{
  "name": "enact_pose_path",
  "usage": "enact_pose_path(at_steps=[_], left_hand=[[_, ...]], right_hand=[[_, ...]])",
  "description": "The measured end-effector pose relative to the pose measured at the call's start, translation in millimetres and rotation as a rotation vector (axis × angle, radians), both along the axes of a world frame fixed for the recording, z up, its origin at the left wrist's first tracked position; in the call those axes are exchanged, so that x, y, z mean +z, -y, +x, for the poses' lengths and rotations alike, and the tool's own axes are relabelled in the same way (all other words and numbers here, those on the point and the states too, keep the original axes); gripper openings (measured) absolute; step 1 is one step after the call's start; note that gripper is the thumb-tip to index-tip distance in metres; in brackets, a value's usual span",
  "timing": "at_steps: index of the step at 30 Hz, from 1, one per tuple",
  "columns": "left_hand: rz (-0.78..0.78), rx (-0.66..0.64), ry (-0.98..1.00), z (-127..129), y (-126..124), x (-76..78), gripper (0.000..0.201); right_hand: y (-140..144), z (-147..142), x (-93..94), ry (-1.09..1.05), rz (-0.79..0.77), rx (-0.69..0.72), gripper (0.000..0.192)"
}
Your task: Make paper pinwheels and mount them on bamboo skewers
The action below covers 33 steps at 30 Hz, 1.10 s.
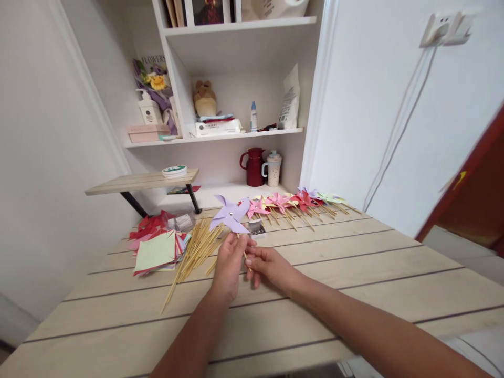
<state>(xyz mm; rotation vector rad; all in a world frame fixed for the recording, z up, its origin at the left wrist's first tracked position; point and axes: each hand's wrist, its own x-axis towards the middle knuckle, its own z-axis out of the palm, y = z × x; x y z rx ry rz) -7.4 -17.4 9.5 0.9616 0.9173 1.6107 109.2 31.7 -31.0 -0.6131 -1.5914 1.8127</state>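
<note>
Hands (228,263) (272,266) hold lavender pinwheel (226,214) well inside table's (378,254) front edge.

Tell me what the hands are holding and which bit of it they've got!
A purple pinwheel, held by its stick: the left hand has it higher up, the right hand lower down.

Sticks (199,247) between paper stack (156,251) and pinwheel (231,215)

The lilac pinwheel (225,214) is matt paper, its stick (244,255) smooth wood; the desk (362,270) looks matt, wooden; the jug (256,170) glossy.
</note>
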Motion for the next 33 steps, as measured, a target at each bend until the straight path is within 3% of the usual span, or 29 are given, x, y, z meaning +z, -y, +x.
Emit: enact_pose_path(at_steps=[5,33], left_hand=[[-0.044,0.085,0.031,-2,-2,-0.7,0.048],[-0.018,0.04,0.018,-11,-4,-3.8,0.076]], right_hand=[[-1,0,-6.4,0.019,0.003,0.002,0.04],[3,5,2.0,0.043,0.021,-0.004,0.03]])
